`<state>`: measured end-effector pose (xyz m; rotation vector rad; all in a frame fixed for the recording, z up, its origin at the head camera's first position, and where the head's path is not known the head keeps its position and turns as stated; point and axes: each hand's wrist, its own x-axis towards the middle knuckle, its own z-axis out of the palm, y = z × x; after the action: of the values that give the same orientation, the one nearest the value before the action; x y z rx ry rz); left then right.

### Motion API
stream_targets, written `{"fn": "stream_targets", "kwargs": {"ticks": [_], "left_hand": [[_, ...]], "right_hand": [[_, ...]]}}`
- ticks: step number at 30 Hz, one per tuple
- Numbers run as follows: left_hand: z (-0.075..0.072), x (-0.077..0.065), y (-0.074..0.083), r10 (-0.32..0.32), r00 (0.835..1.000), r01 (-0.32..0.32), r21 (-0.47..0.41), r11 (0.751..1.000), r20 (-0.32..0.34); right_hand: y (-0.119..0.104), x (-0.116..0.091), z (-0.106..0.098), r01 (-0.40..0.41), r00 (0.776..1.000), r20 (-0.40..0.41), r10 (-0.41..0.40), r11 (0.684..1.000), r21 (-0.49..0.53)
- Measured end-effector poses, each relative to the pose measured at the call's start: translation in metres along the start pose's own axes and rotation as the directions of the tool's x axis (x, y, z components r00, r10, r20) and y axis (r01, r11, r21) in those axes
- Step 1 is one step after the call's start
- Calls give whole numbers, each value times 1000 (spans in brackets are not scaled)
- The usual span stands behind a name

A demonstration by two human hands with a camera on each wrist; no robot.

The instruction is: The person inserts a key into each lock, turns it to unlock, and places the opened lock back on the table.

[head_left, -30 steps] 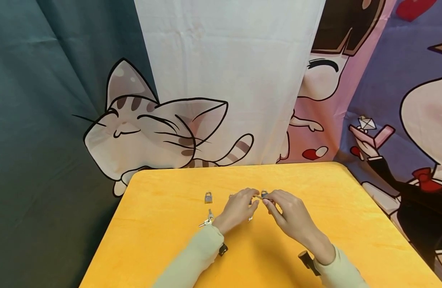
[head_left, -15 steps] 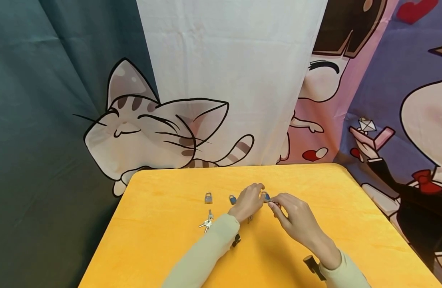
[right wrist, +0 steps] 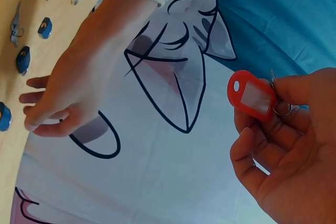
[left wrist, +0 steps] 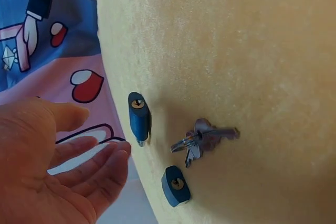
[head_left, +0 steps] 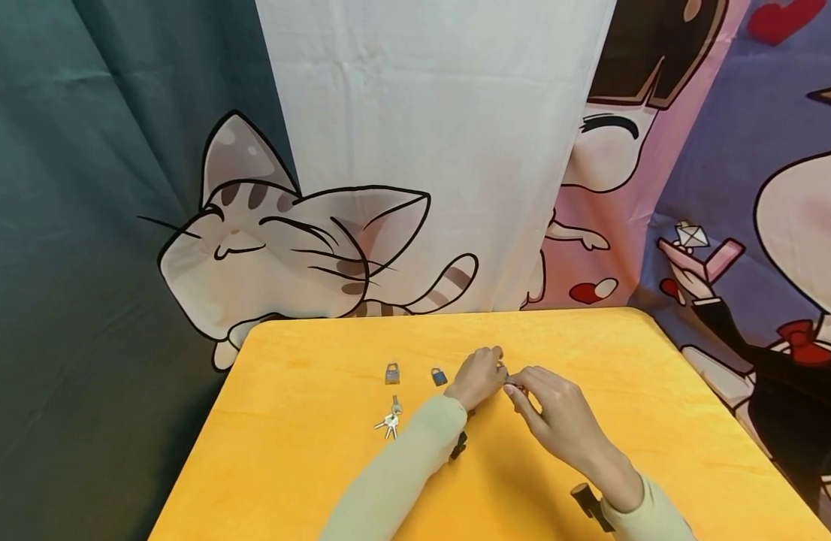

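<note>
My left hand reaches over the far right part of the table, fingers loosely bent and holding nothing. In the left wrist view, a blue padlock stands just beyond its fingertips, apart from them. Another blue padlock and a bunch of keys lie nearby. My right hand is raised beside the left. Its thumb and fingers pinch a key ring with a red key tag hanging from it; what else the fingers cover is hidden.
A silver padlock and a blue padlock sit left of my hands on the yellow table. Another bunch of keys lies in front of the silver one. A printed cloth hangs behind the table.
My left hand has drawn away from the right hand's fingers and moved right, over where a blue padlock showed. Another blue padlock has come into view behind it. The right hand has barely shifted.
</note>
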<state>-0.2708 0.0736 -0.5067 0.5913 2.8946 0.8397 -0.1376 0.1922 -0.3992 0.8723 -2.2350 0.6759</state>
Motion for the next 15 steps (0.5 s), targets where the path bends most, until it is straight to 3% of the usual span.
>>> {"fn": "stream_targets", "kwargs": {"ticks": [8, 15], "left_hand": [[3, 4, -1, -71, 997, 72, -28, 997, 34], [15, 16, -5, -83, 996, 82, 27, 996, 33]], "right_hand": [[0, -1, -1, -25, 999, 48, 24, 1000, 11], [2, -3, -1, -30, 998, 51, 30, 1000, 7]]}}
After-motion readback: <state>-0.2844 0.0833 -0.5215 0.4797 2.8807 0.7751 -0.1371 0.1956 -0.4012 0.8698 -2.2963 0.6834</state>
